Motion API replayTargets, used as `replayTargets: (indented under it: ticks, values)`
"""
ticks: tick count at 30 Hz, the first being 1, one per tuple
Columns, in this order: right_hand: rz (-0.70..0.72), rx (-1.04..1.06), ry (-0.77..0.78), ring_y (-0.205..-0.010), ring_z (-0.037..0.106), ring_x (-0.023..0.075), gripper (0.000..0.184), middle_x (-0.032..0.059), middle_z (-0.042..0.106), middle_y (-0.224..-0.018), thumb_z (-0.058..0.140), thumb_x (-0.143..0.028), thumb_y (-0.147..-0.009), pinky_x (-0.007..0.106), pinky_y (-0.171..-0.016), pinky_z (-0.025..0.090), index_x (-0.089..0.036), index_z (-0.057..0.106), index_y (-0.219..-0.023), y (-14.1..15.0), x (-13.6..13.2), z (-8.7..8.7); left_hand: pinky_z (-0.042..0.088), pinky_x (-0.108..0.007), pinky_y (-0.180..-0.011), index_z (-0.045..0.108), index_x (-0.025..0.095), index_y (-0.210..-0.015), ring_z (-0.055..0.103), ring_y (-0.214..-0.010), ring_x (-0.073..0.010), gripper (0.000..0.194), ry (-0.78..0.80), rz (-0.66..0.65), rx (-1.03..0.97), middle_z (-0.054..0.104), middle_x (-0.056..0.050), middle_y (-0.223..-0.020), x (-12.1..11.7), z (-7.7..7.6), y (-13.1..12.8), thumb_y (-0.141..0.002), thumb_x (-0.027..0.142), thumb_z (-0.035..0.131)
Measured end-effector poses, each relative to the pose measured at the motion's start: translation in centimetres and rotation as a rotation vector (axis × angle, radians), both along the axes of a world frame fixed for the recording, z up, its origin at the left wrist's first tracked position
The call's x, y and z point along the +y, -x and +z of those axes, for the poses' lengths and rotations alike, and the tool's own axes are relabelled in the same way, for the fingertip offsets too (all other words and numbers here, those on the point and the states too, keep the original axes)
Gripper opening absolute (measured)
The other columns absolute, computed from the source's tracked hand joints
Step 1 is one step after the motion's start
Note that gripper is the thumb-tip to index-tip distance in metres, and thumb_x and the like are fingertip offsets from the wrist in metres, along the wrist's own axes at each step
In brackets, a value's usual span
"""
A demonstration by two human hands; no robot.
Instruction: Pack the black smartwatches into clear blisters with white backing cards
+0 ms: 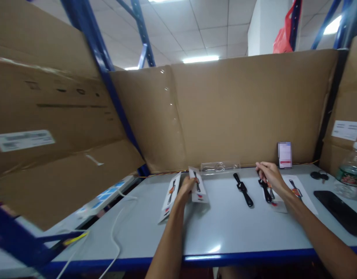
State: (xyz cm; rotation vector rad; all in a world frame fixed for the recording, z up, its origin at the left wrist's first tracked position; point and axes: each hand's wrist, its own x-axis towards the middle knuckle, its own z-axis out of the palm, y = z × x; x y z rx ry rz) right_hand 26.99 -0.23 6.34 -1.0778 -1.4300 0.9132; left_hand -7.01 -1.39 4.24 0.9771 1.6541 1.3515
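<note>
Reading twelve o'clock as straight away from the person, we find nearest us the blue front edge of the table; both forearms run out of view below. A dark flat device lies at four o'clock from the right hand. The left hand is closed, thumb and fingers pinching the side of a printed card at its three o'clock. A second card stands tilted at eight o'clock from that hand; we cannot establish whether the two touch. The right hand has its fingers curled over the upper end of a black tool, which extends toward six o'clock; the fingers conceal that end, so we cannot tell whether they grip it or merely touch it. A lower card at five o'clock is partly covered by the tool and the forearm, and a larger card at four o'clock is partly hidden by the wrist. A separate black tool lies at eight o'clock from the right hand, untouched. Farther off, at two o'clock from the left hand, we note clear plastic packaging, its outline faint; at one o'clock from the right, a lit screen, its content blurred, before a cardboard panel.
</note>
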Motion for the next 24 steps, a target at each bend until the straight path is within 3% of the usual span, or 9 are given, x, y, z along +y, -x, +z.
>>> replayTargets:
  ticks: [3,5,8,10,12,16,20,24]
  values:
    - [-0.334,-0.161,-0.124,-0.044,0.048,0.0128,0.047,0.0,0.053,-0.047,0.049,-0.06,-0.087,0.023,-0.046,0.034,-0.018,0.061,-0.069,-3.0,1.3,0.7,0.042,-0.025,-0.051,0.06,0.018,-0.084,0.055,-0.05,-0.0169,0.014,0.029,-0.007,0.134,0.057,0.001,-0.054,-0.5,-0.3,1.3,-0.071,0.017,0.055]
    - [-0.553,-0.347,-0.126,-0.059,0.061,0.0172,0.047,0.007,0.064,-0.057,0.042,-0.05,-0.094,0.024,-0.056,0.042,-0.017,0.065,-0.071,-5.0,1.7,1.0,0.046,-0.029,-0.056,0.061,0.017,-0.092,0.063,-0.06,-0.0222,0.019,0.096,0.111,0.506,0.063,-0.003,-0.062,-0.6,-0.3,1.9,-0.074,0.02,0.056]
    - [-0.761,-0.675,0.02,-0.088,0.069,0.0235,0.043,0.0159,0.075,-0.089,0.043,-0.042,-0.097,0.026,-0.07,0.045,-0.015,0.074,-0.084,-7.5,1.8,1.2,0.051,-0.04,-0.064,0.061,0.013,-0.112,0.069,-0.081,-0.0343,0.036,0.166,0.184,0.985,0.072,-0.017,-0.084,-0.3,0.0,2.1,-0.081,0.031,0.056]
    - [-0.779,-0.843,0.153,-0.099,0.069,0.0264,0.036,0.0186,0.074,-0.103,0.047,-0.036,-0.096,0.028,-0.075,0.046,-0.016,0.076,-0.098,-8.7,1.8,0.9,0.052,-0.046,-0.072,0.057,0.01,-0.126,0.068,-0.092,-0.0392,0.047,0.099,0.175,1.191,0.071,-0.023,-0.096,-0.1,0.5,1.4,-0.086,0.035,0.05]
    - [-0.725,-0.957,0.253,-0.105,0.068,0.028,0.032,0.021,0.072,-0.11,0.049,-0.028,-0.094,0.03,-0.08,0.047,-0.014,0.074,-0.108,-9.3,1.9,0.5,0.052,-0.047,-0.083,0.052,0.011,-0.136,0.066,-0.104,-0.0389,0.054,-0.084,0.193,1.274,0.069,-0.023,-0.111,-0.1,0.8,0.1,-0.091,0.039,0.044]
    - [-0.618,-1.037,0.291,-0.108,0.068,0.0294,0.029,0.0213,0.072,-0.111,0.054,-0.023,-0.091,0.031,-0.083,0.048,-0.012,0.073,-0.11,-9.2,2.1,-0.4,0.048,-0.041,-0.097,0.058,0.014,-0.133,0.061,-0.116,-0.0316,0.048,-0.315,-0.028,1.24,0.066,-0.018,-0.125,0.0,0.5,-3.2,-0.093,0.034,0.04]
    - [-0.568,-1.062,0.251,-0.108,0.068,0.0291,0.028,0.0204,0.071,-0.114,0.054,-0.025,-0.091,0.031,-0.084,0.048,-0.012,0.072,-0.109,-7.8,2.2,-0.7,0.046,-0.039,-0.097,0.065,0.015,-0.123,0.063,-0.114,-0.0306,0.04,-0.269,-0.238,1.208,0.068,-0.016,-0.124,0.4,-1.1,-5.8,-0.093,0.029,0.043]
    - [-0.533,-1.085,0.161,-0.105,0.069,0.0277,0.034,0.0201,0.072,-0.11,0.048,-0.034,-0.097,0.03,-0.082,0.047,-0.013,0.074,-0.103,-5.8,1.9,-1.0,0.047,-0.032,-0.088,0.068,0.018,-0.115,0.067,-0.106,-0.0266,0.034,-0.207,-0.338,1.135,0.072,-0.013,-0.116,0.2,-2.2,-7.2,-0.095,0.029,0.042]
